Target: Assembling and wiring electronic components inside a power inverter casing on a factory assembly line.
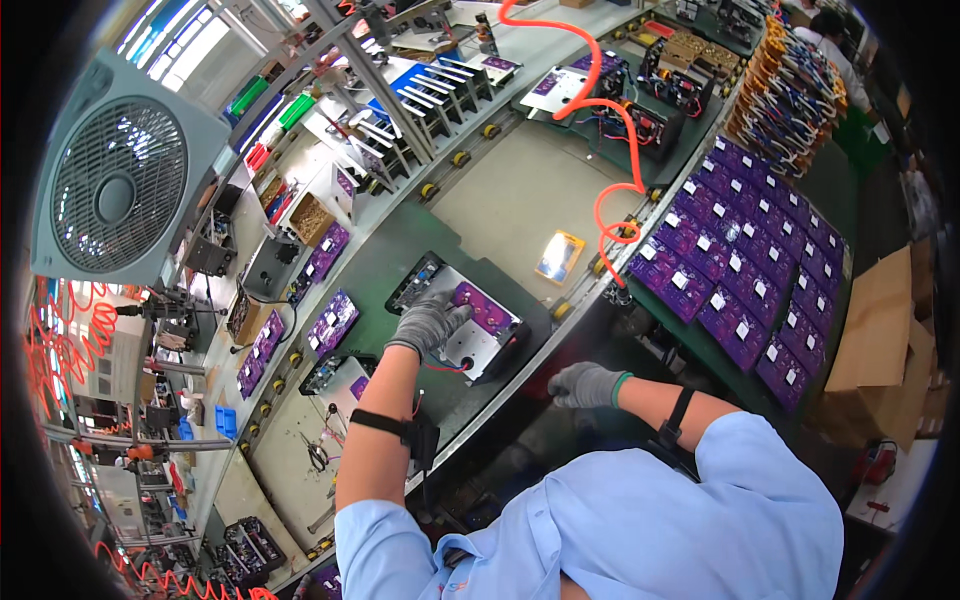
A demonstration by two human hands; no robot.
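Note:
My left hand, in a grey knit glove, reaches over an opened metal unit. Its fingers are partly spread and touch or hover just above the edge of the purple circuit board inside. The board lies on a silver metal plate in a dark housing; red and blue wires show at its near side. My right hand, in a grey glove with a green cuff, is held over the near edge of the line, apart from the unit. Its fingers are curled in, and whatever they hold, if anything, is hidden.
A yellow-framed card lies on the line beyond the unit. Rows of purple circuit boards cover the bench at right, beside a cardboard box. An orange coiled air hose hangs overhead. A large fan stands at left.

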